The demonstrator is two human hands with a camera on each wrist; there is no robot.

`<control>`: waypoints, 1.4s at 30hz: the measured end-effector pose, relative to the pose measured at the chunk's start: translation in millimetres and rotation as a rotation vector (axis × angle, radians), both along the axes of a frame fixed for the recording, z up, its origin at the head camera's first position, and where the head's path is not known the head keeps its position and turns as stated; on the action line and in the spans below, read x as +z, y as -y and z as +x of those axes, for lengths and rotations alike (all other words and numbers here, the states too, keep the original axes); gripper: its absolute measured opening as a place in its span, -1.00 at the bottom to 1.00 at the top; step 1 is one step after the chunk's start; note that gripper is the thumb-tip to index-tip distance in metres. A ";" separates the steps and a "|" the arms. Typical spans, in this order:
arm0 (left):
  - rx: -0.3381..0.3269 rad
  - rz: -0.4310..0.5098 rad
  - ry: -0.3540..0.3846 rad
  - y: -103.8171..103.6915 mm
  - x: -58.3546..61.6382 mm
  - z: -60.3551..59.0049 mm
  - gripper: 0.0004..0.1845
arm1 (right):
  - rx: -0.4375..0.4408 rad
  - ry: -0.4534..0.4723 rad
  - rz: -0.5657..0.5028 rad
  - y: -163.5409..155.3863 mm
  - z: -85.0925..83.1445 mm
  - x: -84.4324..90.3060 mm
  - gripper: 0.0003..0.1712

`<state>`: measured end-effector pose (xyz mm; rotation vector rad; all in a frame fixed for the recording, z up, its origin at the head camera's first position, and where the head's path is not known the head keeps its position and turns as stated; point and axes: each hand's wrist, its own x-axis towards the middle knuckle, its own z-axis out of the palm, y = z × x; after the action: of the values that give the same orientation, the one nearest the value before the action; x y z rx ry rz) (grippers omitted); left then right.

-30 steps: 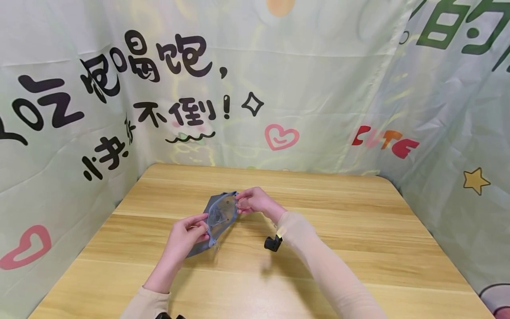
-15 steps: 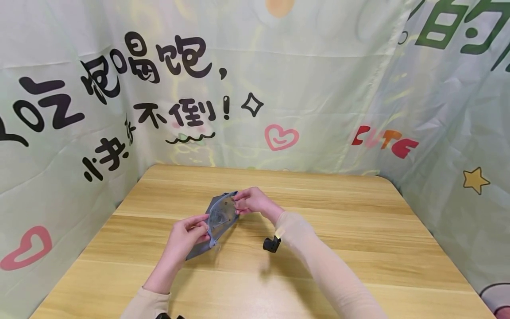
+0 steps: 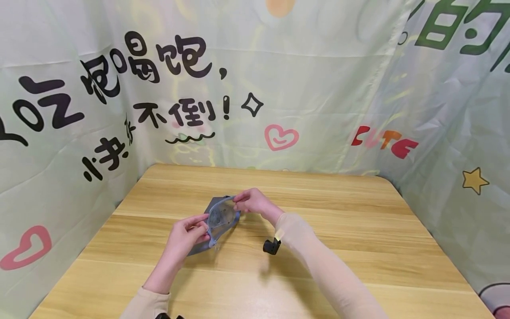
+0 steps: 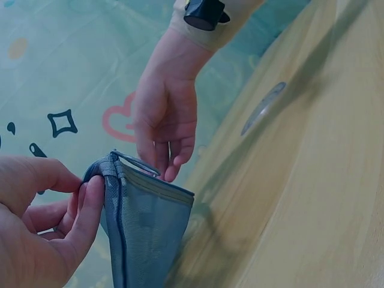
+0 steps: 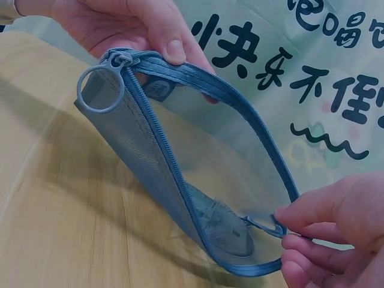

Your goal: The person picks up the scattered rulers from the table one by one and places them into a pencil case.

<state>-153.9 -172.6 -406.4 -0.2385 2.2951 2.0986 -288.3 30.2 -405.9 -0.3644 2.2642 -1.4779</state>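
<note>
A blue-grey mesh zipper pouch [image 3: 223,215] is held above the table, its mouth unzipped and spread. In the right wrist view, a round ring pull hangs at one end of the pouch's zipper [image 5: 162,144]. Something clear and bluish [image 5: 225,231] lies inside, its kind hard to tell. My left hand [image 3: 186,235] pinches the rim near the zipper-pull end, thumb against fingers. At the far end of the mouth, my right hand [image 3: 255,201] pinches the rim between thumb and fingers. In the left wrist view, the right hand [image 4: 168,117] is partly behind the pouch.
The wooden table [image 3: 338,221] spreads under both hands. Printed fabric curtains [image 3: 318,88] stand at its back and sides. A small black camera [image 3: 272,246] hangs at the right wrist.
My right hand has shifted down a little, and the pouch's far end has sunk slightly with its rim. The left hand keeps its pinch in the same place.
</note>
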 end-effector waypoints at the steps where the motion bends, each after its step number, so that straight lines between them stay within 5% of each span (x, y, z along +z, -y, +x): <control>1: 0.002 -0.001 0.000 -0.2 0.0 0.0 -0.56 | -0.001 0.001 -0.002 -0.7 0.0 -0.6 -0.64; 42: -0.007 0.003 0.001 -5.6 0.4 0.9 -0.56 | -0.101 -0.212 0.022 -46.3 9.7 -11.9 -0.52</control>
<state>-153.0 -167.0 -406.0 -0.2316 2.2892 2.0977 -278.7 76.4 -417.8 -0.4238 2.4959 -1.5262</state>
